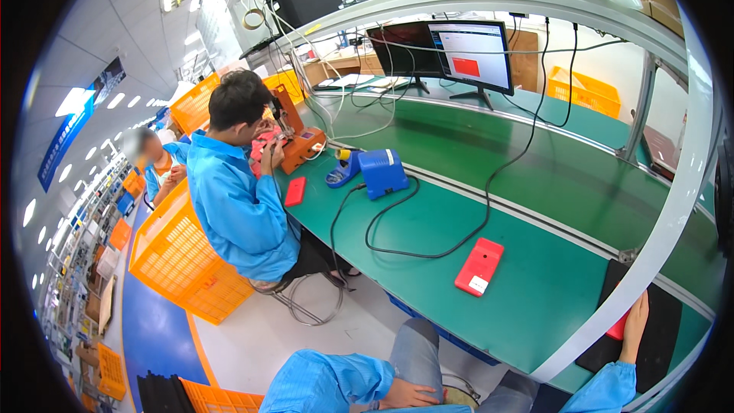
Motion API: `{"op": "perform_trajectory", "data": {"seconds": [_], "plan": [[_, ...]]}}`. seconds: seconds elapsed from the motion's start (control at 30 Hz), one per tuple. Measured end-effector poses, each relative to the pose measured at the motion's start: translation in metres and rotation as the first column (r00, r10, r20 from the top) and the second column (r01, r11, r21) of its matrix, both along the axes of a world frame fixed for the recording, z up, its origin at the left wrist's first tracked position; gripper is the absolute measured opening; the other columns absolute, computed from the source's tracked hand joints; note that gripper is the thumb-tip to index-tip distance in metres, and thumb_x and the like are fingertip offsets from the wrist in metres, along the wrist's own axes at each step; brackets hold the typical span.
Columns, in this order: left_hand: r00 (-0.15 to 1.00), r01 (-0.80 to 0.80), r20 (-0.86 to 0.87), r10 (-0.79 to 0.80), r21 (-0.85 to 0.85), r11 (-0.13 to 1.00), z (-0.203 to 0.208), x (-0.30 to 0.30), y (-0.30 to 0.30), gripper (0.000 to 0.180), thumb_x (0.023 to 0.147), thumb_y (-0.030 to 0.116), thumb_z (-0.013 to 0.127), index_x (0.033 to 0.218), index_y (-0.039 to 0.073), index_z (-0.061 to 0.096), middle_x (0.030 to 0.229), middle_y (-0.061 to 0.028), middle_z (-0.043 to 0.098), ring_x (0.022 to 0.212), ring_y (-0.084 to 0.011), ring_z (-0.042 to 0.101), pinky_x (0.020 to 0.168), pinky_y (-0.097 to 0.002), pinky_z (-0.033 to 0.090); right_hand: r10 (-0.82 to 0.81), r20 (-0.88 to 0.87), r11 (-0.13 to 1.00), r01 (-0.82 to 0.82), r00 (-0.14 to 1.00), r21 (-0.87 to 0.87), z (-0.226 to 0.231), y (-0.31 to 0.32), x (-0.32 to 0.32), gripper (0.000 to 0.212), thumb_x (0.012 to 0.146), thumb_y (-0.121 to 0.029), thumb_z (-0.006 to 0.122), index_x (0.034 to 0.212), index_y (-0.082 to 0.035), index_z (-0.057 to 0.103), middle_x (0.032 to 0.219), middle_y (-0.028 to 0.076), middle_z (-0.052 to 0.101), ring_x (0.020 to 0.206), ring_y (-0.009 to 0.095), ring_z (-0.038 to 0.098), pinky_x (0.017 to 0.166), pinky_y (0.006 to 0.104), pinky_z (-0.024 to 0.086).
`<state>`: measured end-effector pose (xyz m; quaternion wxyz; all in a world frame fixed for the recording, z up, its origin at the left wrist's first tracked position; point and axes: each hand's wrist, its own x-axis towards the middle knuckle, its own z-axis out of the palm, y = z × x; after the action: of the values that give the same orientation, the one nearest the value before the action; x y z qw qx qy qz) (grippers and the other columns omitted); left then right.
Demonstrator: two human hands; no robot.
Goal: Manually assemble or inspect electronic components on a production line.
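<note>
On the black mat [659, 340], far right: red case [617, 329], partly hidden, immediately left of right hand [636, 324]; fingers extended along its edge, grip cannot be told. Left hand [411, 394] on thigh [417, 352], fingers loosely straight, unloaded.

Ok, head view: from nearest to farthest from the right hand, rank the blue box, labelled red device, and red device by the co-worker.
1. Labelled red device: left of the right hand.
2. Blue box: farther left.
3. Red device: farthest left, by the co-worker.
</note>
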<state>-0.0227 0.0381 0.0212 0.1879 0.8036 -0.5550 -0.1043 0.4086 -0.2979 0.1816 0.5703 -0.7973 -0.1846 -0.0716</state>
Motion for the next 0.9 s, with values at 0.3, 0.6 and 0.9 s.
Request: {"op": "perform_trajectory", "data": {"seconds": [0.3,0.6,0.9], "plan": [[0.978,-0.041,0.202,0.059,-0.089,0.995,-0.010,-0.005,-0.001,0.111,0.049,0.047,0.069,0.133,-0.013,0.029,0.142,-0.0284,0.027,0.138,-0.0430,0.014,0.111,-0.0607,0.008,0.049,-0.003,0.999,-0.049,0.999,0.006,-0.002,-0.002,0.002,0.044,0.101,-0.028,0.036,0.129,0.005,0.045,0.122,0.013,0.055,0.112,0.020,0.052,0.097,0.0293,0.038],[0.999,-0.009,0.034,0.009,-0.010,1.000,-0.006,-0.002,0.000,0.113,0.048,0.049,0.069,0.132,-0.014,0.030,0.140,-0.0278,0.029,0.138,-0.0441,0.014,0.111,-0.0608,0.007,0.009,0.037,1.000,-0.009,0.999,-0.009,-0.014,-0.005,0.008,0.043,0.101,-0.029,0.036,0.128,0.003,0.047,0.115,0.011,0.058,0.103,0.017,0.056,0.090,0.0288,0.043],[1.000,0.005,-0.018,-0.004,0.020,1.000,-0.004,0.000,0.001,0.120,0.044,0.053,0.070,0.132,-0.016,0.026,0.140,-0.0270,0.027,0.139,-0.0422,0.010,0.112,-0.0598,0.006,-0.015,0.036,1.000,0.014,0.999,0.012,-0.017,-0.005,0.008,0.042,0.101,-0.029,0.037,0.126,0.003,0.049,0.112,0.010,0.058,0.100,0.018,0.057,0.088,0.0288,0.044]]}}
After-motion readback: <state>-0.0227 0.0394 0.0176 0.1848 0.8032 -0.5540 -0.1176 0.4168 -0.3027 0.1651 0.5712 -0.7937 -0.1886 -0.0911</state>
